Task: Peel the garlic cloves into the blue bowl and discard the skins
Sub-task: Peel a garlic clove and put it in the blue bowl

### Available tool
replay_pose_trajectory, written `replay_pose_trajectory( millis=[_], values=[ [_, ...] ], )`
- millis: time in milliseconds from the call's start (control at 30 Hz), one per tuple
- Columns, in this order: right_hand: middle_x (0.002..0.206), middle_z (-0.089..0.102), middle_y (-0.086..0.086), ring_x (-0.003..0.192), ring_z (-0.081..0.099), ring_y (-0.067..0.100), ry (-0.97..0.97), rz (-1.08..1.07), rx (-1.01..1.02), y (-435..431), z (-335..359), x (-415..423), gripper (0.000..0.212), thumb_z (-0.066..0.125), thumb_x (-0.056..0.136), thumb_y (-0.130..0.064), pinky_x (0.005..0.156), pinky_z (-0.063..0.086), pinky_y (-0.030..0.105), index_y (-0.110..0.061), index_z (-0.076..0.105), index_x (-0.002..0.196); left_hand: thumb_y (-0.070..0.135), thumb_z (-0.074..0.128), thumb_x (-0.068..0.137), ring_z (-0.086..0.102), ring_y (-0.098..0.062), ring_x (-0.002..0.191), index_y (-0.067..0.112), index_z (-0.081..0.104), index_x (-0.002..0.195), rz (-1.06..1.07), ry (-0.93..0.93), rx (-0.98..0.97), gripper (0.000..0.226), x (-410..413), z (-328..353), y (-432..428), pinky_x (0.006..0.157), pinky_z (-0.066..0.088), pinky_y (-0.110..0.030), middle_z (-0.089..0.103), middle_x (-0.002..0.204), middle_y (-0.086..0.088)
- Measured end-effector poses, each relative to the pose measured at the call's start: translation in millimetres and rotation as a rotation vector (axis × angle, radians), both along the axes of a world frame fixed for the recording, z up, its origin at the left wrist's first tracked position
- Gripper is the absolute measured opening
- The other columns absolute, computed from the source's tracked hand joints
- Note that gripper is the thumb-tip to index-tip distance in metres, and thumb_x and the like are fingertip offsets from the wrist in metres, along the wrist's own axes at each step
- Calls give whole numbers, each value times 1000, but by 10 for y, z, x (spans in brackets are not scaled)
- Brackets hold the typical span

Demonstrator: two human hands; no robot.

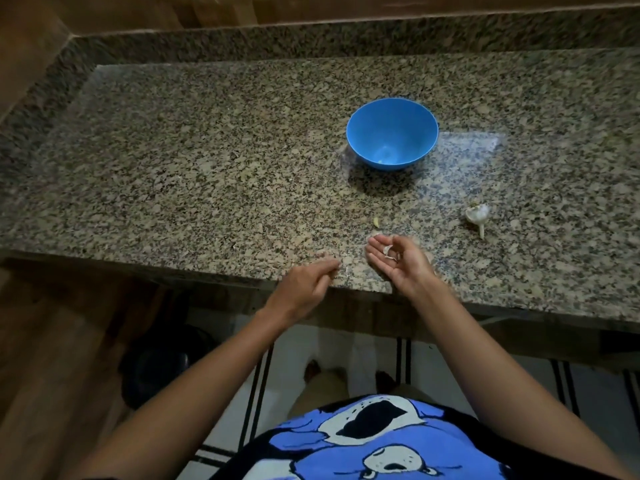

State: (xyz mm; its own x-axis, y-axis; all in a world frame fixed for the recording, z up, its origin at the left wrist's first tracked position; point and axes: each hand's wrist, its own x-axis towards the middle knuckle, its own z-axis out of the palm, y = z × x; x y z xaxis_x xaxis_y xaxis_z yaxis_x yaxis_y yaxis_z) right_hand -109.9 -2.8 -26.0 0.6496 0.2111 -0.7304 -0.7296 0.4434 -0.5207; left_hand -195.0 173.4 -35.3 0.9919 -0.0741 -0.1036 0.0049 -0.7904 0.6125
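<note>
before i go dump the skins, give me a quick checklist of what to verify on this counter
1. Papery white garlic skins lying in the upturned right hand: ok.
2. Left hand at the counter edge has picked up a scrap: cannot tell.
3. Small pale clove is in the bowl: not ok, it lies on the speckled granite counter.
4. Round blue plastic bowl upright, something pale at its bottom: ok.
5. Leftover garlic bulb has no cloves left: cannot tell.
</note>
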Motion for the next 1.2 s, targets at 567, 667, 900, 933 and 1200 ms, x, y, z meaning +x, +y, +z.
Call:
replay_pose_trajectory(
  millis=[567, 667, 900, 933, 1200],
  values=[
    [77, 72, 11, 74, 70, 18, -87, -582, -5, 261, -1, -489, 33, 36, 101, -23, 67, 58, 26, -1, 60, 93, 71, 19, 88, -10, -15, 146, 22, -14, 150, -1400, -176, 519, 85, 985, -288, 1379, 118, -10, -40, -6, 159, -2],
    [74, 72, 10, 70, 71, 17, -88, -643, 1, 277, -30, -580, 35, 33, 101, -22, 66, 58, 26, 0, 59, 94, 73, 8, 85, -13, -15, 145, 24, -17, 148, -1419, -199, 504, 84, 1058, -272, 911, 117, -13, -38, -10, 158, 0],
    [71, 72, 9, 67, 70, 17, -123, -761, -28, 228, 29, -726, 32, 34, 99, -17, 66, 58, 25, 1, 58, 90, 47, 23, 100, 22, -14, 142, 22, 21, 149, -1125, 27, 40, 56, 1069, -81, 218, 116, 17, -35, 20, 156, 1],
    [71, 72, 10, 67, 70, 17, -119, -786, -26, 201, 24, -739, 31, 35, 99, -17, 66, 58, 26, 1, 59, 89, 37, 32, 102, 34, -17, 137, 21, 33, 146, -1014, 37, -43, 47, 1095, -39, 174, 113, 27, -37, 32, 152, -1],
    [62, 70, 8, 58, 69, 16, -72, -905, -43, 96, -1, -756, 34, 34, 99, -20, 63, 57, 26, -2, 58, 82, 14, 45, 98, 45, -19, 131, 13, 47, 138, -1230, -191, 118, 40, 1027, -32, -224, 106, 19, -17, 44, 145, -6]
  ],
)
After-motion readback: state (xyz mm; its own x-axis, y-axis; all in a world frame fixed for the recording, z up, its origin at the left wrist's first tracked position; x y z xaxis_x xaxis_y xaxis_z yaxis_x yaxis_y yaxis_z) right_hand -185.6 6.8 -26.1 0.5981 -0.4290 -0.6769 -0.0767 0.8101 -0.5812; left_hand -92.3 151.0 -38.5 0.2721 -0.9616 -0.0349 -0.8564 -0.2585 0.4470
